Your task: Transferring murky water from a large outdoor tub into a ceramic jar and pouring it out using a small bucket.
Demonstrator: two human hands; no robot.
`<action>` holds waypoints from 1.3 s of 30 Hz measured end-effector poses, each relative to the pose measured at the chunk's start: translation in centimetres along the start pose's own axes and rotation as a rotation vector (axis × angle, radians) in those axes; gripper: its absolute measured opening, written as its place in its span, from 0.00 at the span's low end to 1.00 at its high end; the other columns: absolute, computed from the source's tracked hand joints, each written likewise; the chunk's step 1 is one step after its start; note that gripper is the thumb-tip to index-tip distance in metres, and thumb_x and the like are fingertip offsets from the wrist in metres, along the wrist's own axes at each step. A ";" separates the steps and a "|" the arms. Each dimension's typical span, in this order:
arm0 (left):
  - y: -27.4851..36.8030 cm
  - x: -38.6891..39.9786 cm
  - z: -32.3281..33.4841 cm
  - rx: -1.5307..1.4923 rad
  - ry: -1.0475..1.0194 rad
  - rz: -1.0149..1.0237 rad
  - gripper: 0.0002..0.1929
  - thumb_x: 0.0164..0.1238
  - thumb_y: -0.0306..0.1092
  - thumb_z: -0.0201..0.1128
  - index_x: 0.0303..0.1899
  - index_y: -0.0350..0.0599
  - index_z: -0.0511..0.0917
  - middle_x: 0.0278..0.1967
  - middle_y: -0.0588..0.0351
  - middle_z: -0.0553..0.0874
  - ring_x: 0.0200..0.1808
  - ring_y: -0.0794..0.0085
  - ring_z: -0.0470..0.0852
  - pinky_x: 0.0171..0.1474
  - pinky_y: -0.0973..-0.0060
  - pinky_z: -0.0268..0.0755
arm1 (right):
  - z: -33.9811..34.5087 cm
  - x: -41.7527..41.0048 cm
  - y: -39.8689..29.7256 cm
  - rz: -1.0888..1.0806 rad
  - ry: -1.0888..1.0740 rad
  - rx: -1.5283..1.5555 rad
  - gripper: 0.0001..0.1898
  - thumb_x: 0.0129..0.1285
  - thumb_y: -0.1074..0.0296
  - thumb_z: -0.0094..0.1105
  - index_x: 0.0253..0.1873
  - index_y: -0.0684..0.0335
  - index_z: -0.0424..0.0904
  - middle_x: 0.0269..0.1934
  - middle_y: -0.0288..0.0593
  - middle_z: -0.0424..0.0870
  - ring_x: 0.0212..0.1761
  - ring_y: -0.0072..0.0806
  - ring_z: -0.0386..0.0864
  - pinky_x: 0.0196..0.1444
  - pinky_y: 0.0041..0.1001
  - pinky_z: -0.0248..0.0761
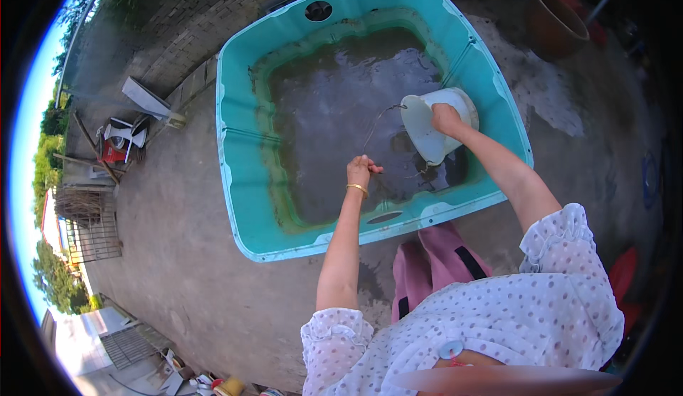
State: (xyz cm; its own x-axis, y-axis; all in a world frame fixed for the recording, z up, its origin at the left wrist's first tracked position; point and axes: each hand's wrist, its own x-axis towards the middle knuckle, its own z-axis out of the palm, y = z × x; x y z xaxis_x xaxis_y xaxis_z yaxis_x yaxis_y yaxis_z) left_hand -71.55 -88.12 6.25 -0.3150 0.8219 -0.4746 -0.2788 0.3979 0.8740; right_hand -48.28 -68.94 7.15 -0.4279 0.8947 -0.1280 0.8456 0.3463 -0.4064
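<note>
A large turquoise plastic tub (240, 182) stands before me with murky water (331, 113) in its bottom. Over the water, at the tub's right side, a white plastic bucket (453, 100) lies tilted with its mouth facing left. My right hand (447, 120) grips the bucket's rim. The wire handle (373, 124) stretches left from the bucket, and my left hand (364, 172), with a gold-coloured bangle at the wrist, is closed on it. Whether the bucket's lower edge touches the water I cannot tell.
Concrete ground (176, 225) surrounds the tub, with a brick wall (181, 28) behind it. A brown pot (557, 23) stands at the upper right. Chairs (125, 134) and wooden poles lie at the left, near a metal grille (96, 236). Assorted items, one a yellow container (230, 386), lie at the lower left.
</note>
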 end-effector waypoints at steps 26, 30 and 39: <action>-4.3 -4.7 -0.3 0.125 0.216 -0.271 0.16 0.66 0.41 0.60 0.23 0.42 0.74 0.13 0.61 0.72 0.15 0.79 0.71 0.21 0.82 0.62 | 18.1 -9.7 4.2 0.845 -0.544 0.611 0.12 0.55 0.79 0.58 0.45 0.66 0.78 0.37 0.49 0.83 0.37 0.38 0.84 0.34 0.37 0.81; 0.9 -6.4 0.2 0.312 0.061 -0.208 0.16 0.64 0.42 0.62 0.21 0.43 0.72 0.13 0.63 0.71 0.14 0.82 0.67 0.19 0.80 0.59 | 15.8 -12.0 4.3 0.875 -0.525 0.907 0.06 0.57 0.81 0.57 0.40 0.65 0.76 0.35 0.45 0.82 0.33 0.35 0.83 0.31 0.35 0.82; 17.8 -12.3 1.7 0.857 -0.218 -0.168 0.23 0.60 0.50 0.62 0.24 0.35 0.72 0.19 0.44 0.76 0.23 0.56 0.76 0.31 0.63 0.68 | 6.1 -16.4 1.2 0.701 -0.738 1.282 0.06 0.59 0.81 0.56 0.41 0.67 0.73 0.35 0.44 0.79 0.37 0.36 0.83 0.38 0.36 0.83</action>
State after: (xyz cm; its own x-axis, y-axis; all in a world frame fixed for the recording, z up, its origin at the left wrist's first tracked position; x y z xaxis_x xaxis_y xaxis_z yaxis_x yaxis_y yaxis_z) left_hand -71.04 -90.46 27.88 -0.1280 0.7496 -0.6494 0.4945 0.6159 0.6134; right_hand -42.18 -84.89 3.22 -0.4662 0.3161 -0.8263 0.2873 -0.8293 -0.4793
